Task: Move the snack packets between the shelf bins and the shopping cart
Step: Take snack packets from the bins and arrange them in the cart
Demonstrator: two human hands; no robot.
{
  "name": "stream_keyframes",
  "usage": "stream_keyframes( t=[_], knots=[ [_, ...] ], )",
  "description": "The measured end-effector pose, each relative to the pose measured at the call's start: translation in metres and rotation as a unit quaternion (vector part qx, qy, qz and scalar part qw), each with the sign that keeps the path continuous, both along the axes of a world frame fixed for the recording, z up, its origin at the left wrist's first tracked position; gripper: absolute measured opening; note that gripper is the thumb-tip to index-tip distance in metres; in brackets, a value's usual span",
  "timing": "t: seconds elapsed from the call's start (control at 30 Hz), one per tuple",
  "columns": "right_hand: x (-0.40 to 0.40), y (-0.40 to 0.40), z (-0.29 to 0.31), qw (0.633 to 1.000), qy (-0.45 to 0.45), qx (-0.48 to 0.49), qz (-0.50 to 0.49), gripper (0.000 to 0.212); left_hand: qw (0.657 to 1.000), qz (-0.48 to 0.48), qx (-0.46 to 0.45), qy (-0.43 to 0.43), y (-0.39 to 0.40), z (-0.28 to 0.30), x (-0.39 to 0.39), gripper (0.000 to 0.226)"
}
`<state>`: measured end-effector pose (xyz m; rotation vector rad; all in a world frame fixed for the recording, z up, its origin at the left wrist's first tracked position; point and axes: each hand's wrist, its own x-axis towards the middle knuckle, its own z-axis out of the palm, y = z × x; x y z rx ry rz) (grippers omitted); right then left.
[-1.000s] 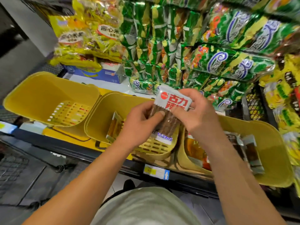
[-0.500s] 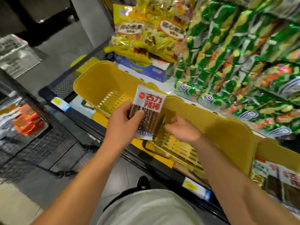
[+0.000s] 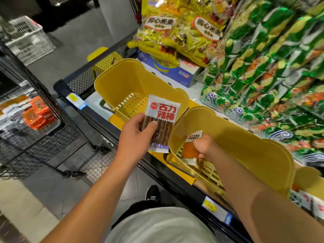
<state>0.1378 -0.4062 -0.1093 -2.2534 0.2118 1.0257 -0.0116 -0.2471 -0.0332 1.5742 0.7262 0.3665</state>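
Observation:
My left hand grips a white packet of brown snack sticks, held upright above the front of the shelf between two yellow bins. My right hand reaches into the middle yellow bin and pinches an orange-and-white packet there. The left yellow bin holds nothing that I can see. The black wire shopping cart stands at the left with orange packets inside.
Green snack bags and yellow bags hang over the shelf behind the bins. A blue-and-white box lies behind the left bin. A third bin with packets shows at the far right. A white basket sits on the floor far left.
The view has swung left and the cart has come further into sight. My right hand has gone deeper into the middle bin and closed on an orange packet. The left hand keeps its packet.

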Motion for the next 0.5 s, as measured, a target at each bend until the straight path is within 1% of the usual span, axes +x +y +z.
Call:
stream_keyframes(
  t=[0.07, 0.13, 0.2, 0.27, 0.37, 0.43, 0.5],
  knots=[
    [0.004, -0.011, 0.007, 0.999, -0.023, 0.011, -0.027, 0.025, 1.0, 0.001, -0.006, -0.008, -0.005, 0.002, 0.004, 0.019],
    [0.01, -0.023, 0.023, 0.997, -0.039, 0.031, -0.06, 0.016, 1.0, -0.011, -0.02, -0.019, -0.011, 0.005, 0.01, 0.012],
    [0.01, -0.04, 0.049, 0.991, -0.058, 0.065, -0.097, 0.018, 0.999, -0.025, -0.03, -0.029, -0.022, 0.009, 0.018, 0.01],
    [0.005, -0.061, 0.071, 0.979, -0.063, 0.128, -0.148, 0.019, 0.998, -0.048, -0.032, -0.04, -0.035, 0.012, 0.026, 0.009],
    [-0.008, -0.097, 0.092, 0.938, -0.069, 0.234, -0.246, 0.019, 0.993, -0.097, -0.035, -0.058, -0.061, 0.02, 0.039, 0.009],
    [-0.016, -0.123, 0.103, 0.896, -0.059, 0.301, -0.321, 0.017, 0.989, -0.128, -0.052, -0.058, -0.082, 0.026, 0.046, 0.008],
    [-0.026, -0.156, 0.115, 0.848, -0.035, 0.377, -0.372, 0.022, 0.984, -0.161, -0.059, -0.057, -0.105, 0.031, 0.052, 0.009]
  ],
)
